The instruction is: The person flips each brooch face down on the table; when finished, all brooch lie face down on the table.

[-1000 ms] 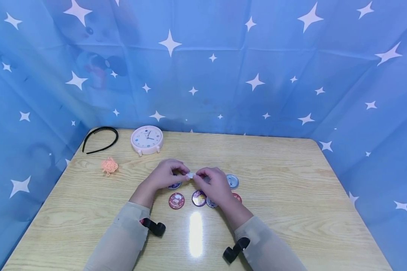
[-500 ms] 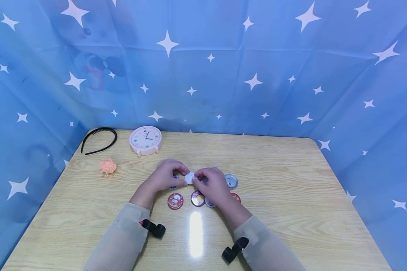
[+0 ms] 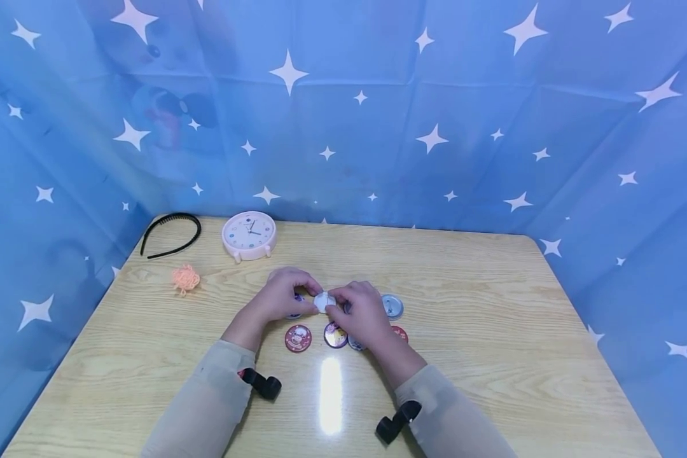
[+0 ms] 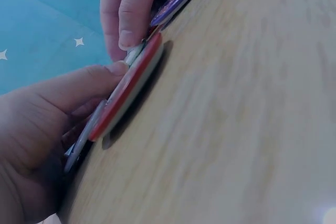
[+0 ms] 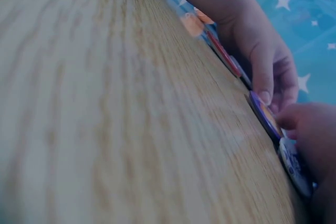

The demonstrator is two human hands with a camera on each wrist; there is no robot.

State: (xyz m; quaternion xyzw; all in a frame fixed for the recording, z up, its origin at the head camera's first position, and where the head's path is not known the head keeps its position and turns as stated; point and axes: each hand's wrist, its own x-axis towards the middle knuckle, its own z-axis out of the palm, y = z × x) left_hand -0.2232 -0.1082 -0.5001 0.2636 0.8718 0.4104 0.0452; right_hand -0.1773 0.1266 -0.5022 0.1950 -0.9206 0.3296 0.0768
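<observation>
Both hands hold a small pin badge (image 3: 322, 303) between them, its pale back turned up and a thin pin line showing across it. My left hand (image 3: 286, 294) pinches its left edge between thumb and fingers. From the other side, my right hand (image 3: 362, 312) has thumb and forefinger at the badge's right edge and pin. Beneath the left hand a blue badge (image 3: 295, 306) is partly hidden. In front lie a red badge (image 3: 298, 338) and a purple badge (image 3: 335, 335). The right hand partly covers a bluish badge (image 3: 356, 342).
Right of the right hand lie a badge with its silver back up (image 3: 392, 306) and a partly covered red badge (image 3: 400, 333). A pink-white clock (image 3: 249, 236), a black headband (image 3: 172, 235) and a peach yarn bundle (image 3: 186, 278) are at the table's back left.
The held badge, seen nearly edge-on a second ago, has tipped so its pale round back faces up. Both hands keep almost the same place.
</observation>
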